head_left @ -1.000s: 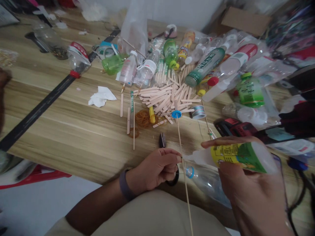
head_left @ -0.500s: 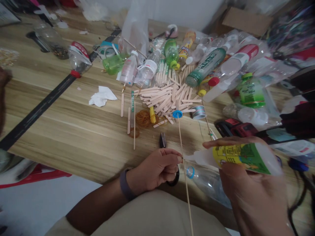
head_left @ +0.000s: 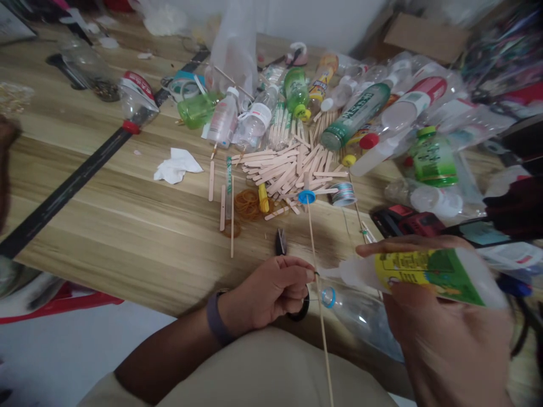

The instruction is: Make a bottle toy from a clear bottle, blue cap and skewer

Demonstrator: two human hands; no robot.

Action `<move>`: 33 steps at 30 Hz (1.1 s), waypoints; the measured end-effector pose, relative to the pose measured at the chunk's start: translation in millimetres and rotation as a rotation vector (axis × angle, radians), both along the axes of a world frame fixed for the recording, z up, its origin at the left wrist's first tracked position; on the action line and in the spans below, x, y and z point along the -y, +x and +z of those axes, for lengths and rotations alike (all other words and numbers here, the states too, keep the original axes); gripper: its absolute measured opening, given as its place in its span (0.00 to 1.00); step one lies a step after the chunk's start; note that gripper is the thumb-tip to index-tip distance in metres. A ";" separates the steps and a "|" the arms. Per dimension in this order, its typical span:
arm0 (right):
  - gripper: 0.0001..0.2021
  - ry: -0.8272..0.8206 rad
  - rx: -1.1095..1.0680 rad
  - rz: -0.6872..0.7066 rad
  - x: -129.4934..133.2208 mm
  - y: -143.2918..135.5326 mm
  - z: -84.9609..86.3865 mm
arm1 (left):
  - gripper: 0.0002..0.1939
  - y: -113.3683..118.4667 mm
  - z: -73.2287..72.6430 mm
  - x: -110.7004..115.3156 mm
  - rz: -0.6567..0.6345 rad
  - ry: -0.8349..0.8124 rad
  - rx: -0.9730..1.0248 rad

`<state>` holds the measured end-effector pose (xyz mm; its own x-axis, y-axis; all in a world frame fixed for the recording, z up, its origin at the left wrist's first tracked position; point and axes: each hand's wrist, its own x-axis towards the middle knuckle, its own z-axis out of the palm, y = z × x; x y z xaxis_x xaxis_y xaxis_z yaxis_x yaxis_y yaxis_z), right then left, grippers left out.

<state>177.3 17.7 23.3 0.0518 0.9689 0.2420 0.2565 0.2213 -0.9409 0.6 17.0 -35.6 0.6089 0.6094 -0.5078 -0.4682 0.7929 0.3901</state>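
Observation:
My left hand point(head_left: 280, 285) is closed, thumb and finger pinching at a thin wooden skewer point(head_left: 323, 333). A small dark band or thread sits on the skewer at my fingertips. Its upper end meets a blue bottle cap point(head_left: 306, 196) with craft sticks across it; the lower end reaches over my lap. My right hand point(head_left: 449, 322) grips a glue bottle point(head_left: 428, 277) with a yellow and green label, tipped sideways, its nozzle close to the skewer. Beneath lies a clear plastic bottle point(head_left: 360, 319) with a blue neck ring. Scissors point(head_left: 280, 243) are partly hidden behind my left hand.
A heap of craft sticks point(head_left: 275, 169), rubber bands point(head_left: 248, 204) and a wire spool point(head_left: 343, 194) lie ahead. Plastic bottles point(head_left: 356, 116) crowd the back right. A red and black power tool point(head_left: 407, 220) is at right. Another person's hand point(head_left: 7, 135) shows at far left.
My right hand and the glue bottle have shifted a little to the right, drawing the nozzle slightly back from the skewer. My left hand stays in place.

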 end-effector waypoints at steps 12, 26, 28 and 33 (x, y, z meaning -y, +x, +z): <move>0.11 -0.042 -0.045 -0.021 3.2 -12.0 6.5 | 0.10 -0.3 -1.5 0.1 0.017 0.004 0.060; 0.14 -0.014 -0.047 -0.001 0.2 -3.3 -0.5 | 0.12 1.0 0.5 0.6 0.017 0.000 0.053; 0.14 -0.010 -0.061 -0.003 -0.3 -4.4 -0.2 | 0.12 1.1 1.0 1.0 0.001 -0.002 0.052; 0.14 -0.022 -0.102 -0.044 -0.1 -4.0 0.0 | 0.12 1.2 1.5 0.3 -0.008 -0.001 0.053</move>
<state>173.3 17.8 23.3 0.1177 0.9702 0.2119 0.1679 0.1908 -0.9672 1.9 16.7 -34.1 0.6403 0.6037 -0.4750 -0.4816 0.7972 0.3640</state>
